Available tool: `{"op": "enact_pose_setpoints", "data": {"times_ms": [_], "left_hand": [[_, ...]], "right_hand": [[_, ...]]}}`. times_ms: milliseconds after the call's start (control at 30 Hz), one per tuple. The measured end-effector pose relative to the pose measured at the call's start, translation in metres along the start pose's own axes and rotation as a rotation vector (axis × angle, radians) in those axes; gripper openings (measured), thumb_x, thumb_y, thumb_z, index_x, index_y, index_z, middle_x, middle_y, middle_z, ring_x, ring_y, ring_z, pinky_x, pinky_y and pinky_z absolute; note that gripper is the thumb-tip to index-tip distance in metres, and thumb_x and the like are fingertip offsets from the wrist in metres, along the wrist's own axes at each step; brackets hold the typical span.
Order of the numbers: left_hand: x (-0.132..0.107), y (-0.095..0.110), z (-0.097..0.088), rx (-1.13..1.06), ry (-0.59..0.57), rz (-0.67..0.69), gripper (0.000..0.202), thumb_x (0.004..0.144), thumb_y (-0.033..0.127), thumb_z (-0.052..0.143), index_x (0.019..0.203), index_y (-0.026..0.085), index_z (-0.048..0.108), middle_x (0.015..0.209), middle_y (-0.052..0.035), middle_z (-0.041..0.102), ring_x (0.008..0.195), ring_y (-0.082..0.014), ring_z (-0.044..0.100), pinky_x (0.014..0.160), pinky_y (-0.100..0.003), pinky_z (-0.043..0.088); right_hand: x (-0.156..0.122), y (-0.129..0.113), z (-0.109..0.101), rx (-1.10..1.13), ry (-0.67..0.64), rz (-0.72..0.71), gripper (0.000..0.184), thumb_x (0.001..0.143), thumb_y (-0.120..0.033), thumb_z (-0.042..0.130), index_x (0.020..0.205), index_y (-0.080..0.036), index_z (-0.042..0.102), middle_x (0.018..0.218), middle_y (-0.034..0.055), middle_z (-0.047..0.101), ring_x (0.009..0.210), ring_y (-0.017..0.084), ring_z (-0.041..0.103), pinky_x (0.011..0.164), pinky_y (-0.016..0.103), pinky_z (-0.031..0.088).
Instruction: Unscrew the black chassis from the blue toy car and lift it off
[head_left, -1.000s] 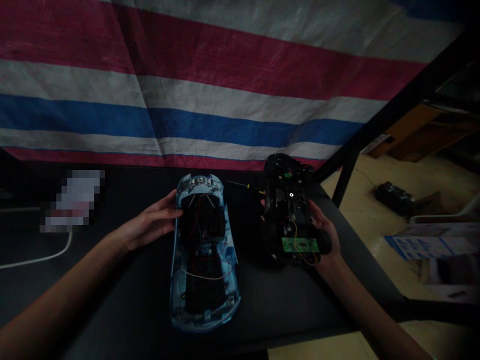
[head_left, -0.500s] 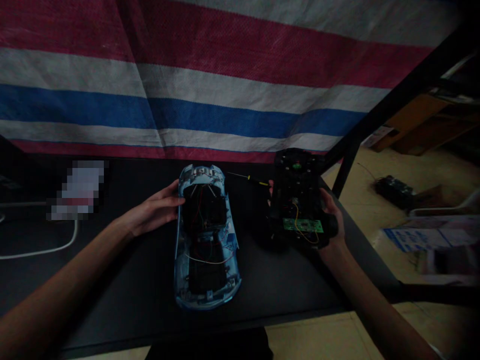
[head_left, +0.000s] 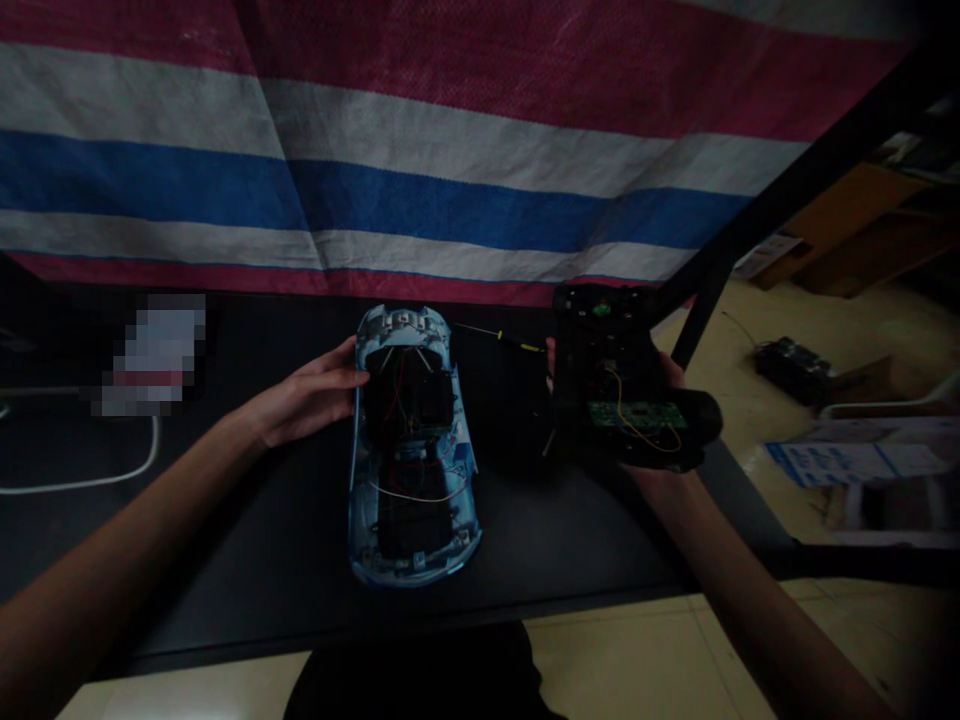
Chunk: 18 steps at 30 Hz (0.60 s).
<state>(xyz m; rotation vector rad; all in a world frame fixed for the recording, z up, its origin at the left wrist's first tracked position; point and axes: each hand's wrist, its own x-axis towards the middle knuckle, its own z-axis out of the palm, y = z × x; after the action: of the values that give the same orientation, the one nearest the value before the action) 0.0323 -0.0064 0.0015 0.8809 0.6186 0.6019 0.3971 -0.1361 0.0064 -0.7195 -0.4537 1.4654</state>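
Note:
A light-blue toy car body [head_left: 414, 535] lies upside down on the dark tabletop, its hollow inside showing, with thin wires strung across it. My left hand [head_left: 316, 395] grips its left edge near the far end, thumb on the rim; the other fingers are partly hidden. To the right, my right hand [head_left: 666, 485] holds the black toy car chassis [head_left: 607, 365] from beneath, raised and tilted. A green circuit board [head_left: 637, 414] with a yellow wire shows on the chassis. Between body and chassis, farther back, lies a screwdriver [head_left: 517, 343] with a black and yellow handle.
A pixelated flat object [head_left: 157, 350] with a white cable [head_left: 150, 460] lies at the left. Striped sheeting [head_left: 450, 200] hangs behind the table. A dark metal frame post [head_left: 787, 210] slants up at the right, with boxes [head_left: 847, 230] and a black device [head_left: 793, 370] on the floor beyond.
My right hand has moved the chassis slightly right and tilted it, so the circuit board looks more foreshortened. My left hand keeps its place on the car body. The camera view has shifted slightly.

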Motion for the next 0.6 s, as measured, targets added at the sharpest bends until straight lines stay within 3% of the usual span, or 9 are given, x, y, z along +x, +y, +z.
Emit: {"op": "enact_pose_setpoints", "data": {"times_ms": [200,333,433,600], "left_hand": [[-0.002,0.002,0.003,0.023,0.037,0.001,0.054,0.082,0.009,0.074,0.132,0.028,0.066,0.121,-0.0055,0.075,0.093,-0.02,0.072,0.082,-0.029,0.06],[-0.003,0.004,0.005,0.057,0.056,-0.009,0.055,0.081,0.012,0.077,0.132,0.031,0.066,0.127,-0.0039,0.073,0.096,-0.0211,0.073,0.081,-0.028,0.062],[-0.003,0.005,0.003,0.095,0.053,-0.006,0.055,0.082,0.017,0.077,0.134,0.032,0.065,0.133,-0.0034,0.072,0.106,-0.0246,0.073,0.082,-0.028,0.063],[0.001,-0.001,-0.014,0.118,0.063,-0.036,0.068,0.083,0.022,0.077,0.147,0.034,0.055,0.138,-0.0022,0.07,0.12,-0.0306,0.069,0.092,-0.033,0.062]], "right_hand": [[-0.012,0.0,0.017,-0.139,-0.022,0.047,0.068,0.096,-0.069,0.035,0.141,-0.027,0.061,0.151,0.0038,0.059,0.147,0.022,0.045,0.12,0.044,0.036],[-0.016,0.002,0.023,-0.182,-0.04,0.093,0.073,0.091,-0.074,0.036,0.141,-0.027,0.062,0.151,0.0042,0.059,0.145,0.029,0.048,0.118,0.054,0.039],[-0.016,0.002,0.025,-0.215,-0.047,0.087,0.074,0.091,-0.076,0.035,0.14,-0.028,0.063,0.15,0.0038,0.06,0.145,0.029,0.048,0.119,0.054,0.038],[-0.014,0.003,0.026,-0.23,-0.08,0.088,0.075,0.092,-0.076,0.029,0.137,-0.027,0.064,0.151,0.0041,0.059,0.144,0.029,0.049,0.116,0.054,0.041]]}}
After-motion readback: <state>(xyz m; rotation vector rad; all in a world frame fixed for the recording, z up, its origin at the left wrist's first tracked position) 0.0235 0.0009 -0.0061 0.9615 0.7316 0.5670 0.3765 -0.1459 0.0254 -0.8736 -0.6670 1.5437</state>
